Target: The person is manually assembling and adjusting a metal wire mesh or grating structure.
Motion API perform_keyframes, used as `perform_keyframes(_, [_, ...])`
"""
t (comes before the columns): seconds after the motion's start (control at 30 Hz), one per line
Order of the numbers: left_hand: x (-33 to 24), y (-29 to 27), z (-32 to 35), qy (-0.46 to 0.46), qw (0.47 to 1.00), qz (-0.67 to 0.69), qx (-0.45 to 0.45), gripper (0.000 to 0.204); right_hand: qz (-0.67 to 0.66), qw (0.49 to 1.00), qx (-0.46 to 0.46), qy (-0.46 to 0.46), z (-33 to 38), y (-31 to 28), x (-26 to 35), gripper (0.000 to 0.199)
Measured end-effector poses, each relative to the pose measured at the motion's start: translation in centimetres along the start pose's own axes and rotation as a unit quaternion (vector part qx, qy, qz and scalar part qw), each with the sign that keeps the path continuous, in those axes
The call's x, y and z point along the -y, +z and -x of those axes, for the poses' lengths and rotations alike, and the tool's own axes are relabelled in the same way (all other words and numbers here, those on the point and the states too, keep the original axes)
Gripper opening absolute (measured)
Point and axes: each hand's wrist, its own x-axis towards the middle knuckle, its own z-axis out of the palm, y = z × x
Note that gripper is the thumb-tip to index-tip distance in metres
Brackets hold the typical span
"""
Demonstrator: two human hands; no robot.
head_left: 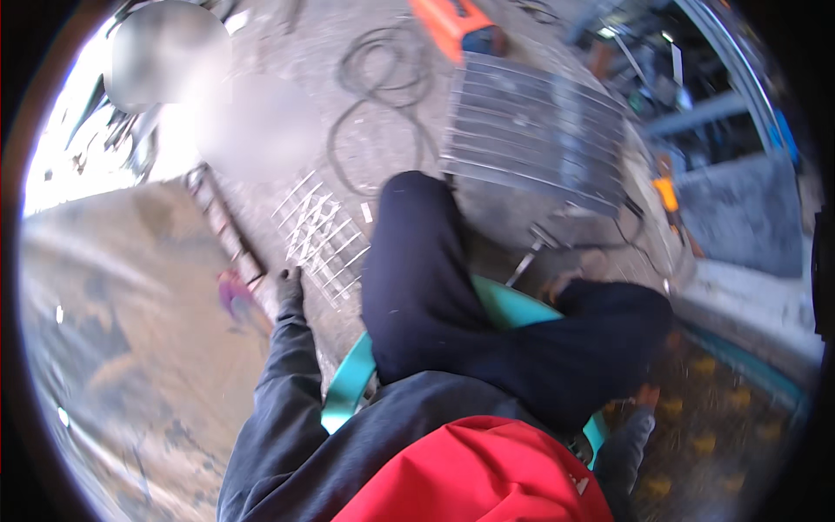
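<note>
My left hand (290, 285), which looks gloved in dark grey, reaches down beside my left leg. Right next to it is a wire grid (329, 244) of thin pale bars, smeared by motion. Whether my fingers grip the grid or only come near it, I cannot tell. Low on the right, below my bent knee, my right hand (647, 398) hangs past a grey cuff; it is small and blurred, and its finger pose is unclear. Beneath me is a turquoise seat (348, 383).
A large brownish sheet-topped surface (148, 348) fills the left. Ahead lie a coiled cable (383, 65), a grey ribbed panel (535, 130) and an orange machine (452, 26). A hammer-like tool (531, 252) sits near my right leg. An orange-handled tool (666, 193) stands by a grey panel (739, 213).
</note>
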Motion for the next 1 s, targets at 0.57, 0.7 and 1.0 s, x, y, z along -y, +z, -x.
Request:
perform_keyframes(0.57, [-45.4,0.8,28.5,0.441,0.808,0.266,0.285,0.026,-0.455,0.849,-0.262,-0.063,6.9,-25.3,28.9,0.039])
perform_keyframes(0.7, [-45.2,4.5,33.0,0.431,0.733,0.249,0.464,0.04,-0.657,0.736,-0.075,-0.144,4.8,-16.6,39.4,0.036])
perform_keyframes(1.0, [-40.0,11.8,32.6,0.466,0.757,-0.095,0.449,0.066,-0.67,0.697,0.256,0.014,6.1,2.3,44.2,0.028])
